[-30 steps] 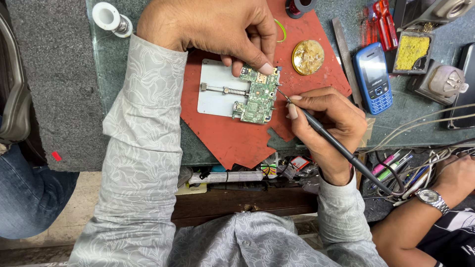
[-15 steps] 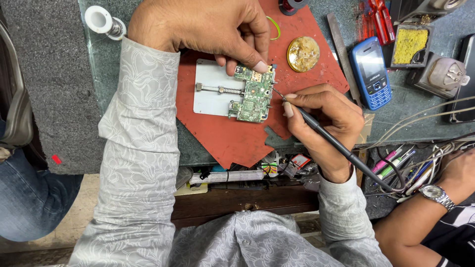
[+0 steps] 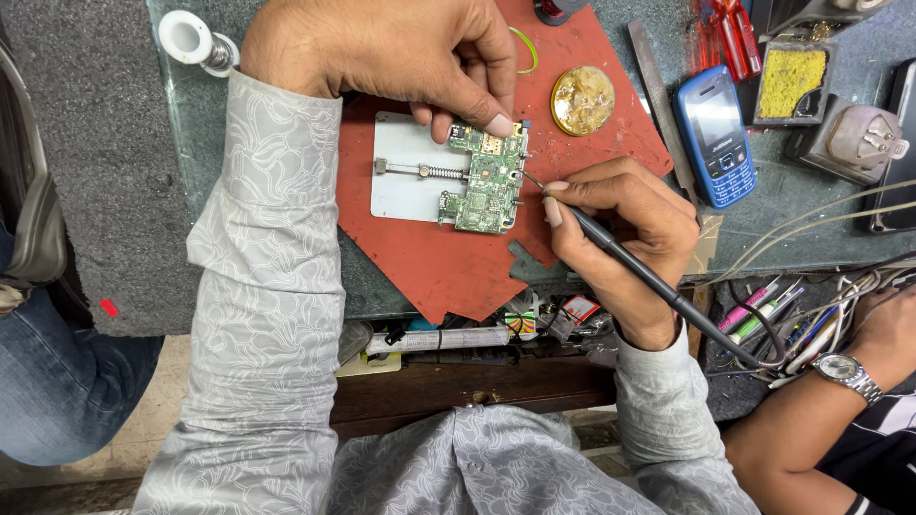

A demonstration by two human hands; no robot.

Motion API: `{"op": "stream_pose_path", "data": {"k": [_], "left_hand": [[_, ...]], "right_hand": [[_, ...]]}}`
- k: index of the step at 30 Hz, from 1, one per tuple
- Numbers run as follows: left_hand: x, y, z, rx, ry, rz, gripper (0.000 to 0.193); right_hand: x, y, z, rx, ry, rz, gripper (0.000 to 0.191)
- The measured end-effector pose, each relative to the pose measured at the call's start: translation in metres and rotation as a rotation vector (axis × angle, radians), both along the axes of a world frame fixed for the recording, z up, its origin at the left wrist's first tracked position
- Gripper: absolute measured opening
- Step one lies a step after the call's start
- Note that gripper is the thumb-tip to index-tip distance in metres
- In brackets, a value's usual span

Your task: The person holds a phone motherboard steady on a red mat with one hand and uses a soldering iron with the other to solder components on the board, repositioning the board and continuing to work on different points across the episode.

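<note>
A small green circuit board (image 3: 489, 178) is clamped on a white metal holder plate (image 3: 405, 181), which lies on a red mat (image 3: 429, 257). My left hand (image 3: 401, 52) reaches in from above, its fingertips pressing the board's top edge. My right hand (image 3: 620, 238) grips a black soldering iron (image 3: 630, 267) like a pen. The iron's thin tip touches the board's right edge. Its cable runs off to the lower right.
A brass-coloured round tin (image 3: 582, 99) sits on the mat's upper right. A blue keypad phone (image 3: 716, 148), a yellow sponge tray (image 3: 790, 84) and red-handled tools (image 3: 730, 29) lie to the right. Another person's arm with a wristwatch (image 3: 844, 374) rests at lower right among cables.
The view has shifted slightly, so the board sits a little lower in the frame. Both hands keep the same hold on board and iron.
</note>
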State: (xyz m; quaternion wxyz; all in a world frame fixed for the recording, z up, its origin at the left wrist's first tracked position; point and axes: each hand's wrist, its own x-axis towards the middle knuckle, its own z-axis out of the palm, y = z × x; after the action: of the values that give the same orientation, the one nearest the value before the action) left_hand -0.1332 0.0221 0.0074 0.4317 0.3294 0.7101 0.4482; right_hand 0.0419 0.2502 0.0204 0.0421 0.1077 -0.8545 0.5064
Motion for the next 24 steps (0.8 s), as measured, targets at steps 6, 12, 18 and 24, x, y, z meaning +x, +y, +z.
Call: {"op": "stream_pose_path", "data": {"k": [6,12,18,24], "left_hand": [[0.0,0.002,0.0,-0.009,-0.036,0.01,0.028],[0.001,0.001,0.0,-0.006,-0.021,0.007,0.028],[0.004,0.001,0.004,-0.02,-0.037,0.026,0.029],[0.009,0.0,0.013,-0.034,-0.02,0.039,0.027]], "right_hand": [[0.0,0.0,0.0,0.019,0.012,0.006,0.011],[0.001,0.003,-0.003,-0.002,0.012,0.011,0.012],[0.012,0.005,-0.012,-0.281,-0.058,-0.136,0.015],[0.009,-0.001,-0.011,-0.211,0.128,-0.342,0.013]]}}
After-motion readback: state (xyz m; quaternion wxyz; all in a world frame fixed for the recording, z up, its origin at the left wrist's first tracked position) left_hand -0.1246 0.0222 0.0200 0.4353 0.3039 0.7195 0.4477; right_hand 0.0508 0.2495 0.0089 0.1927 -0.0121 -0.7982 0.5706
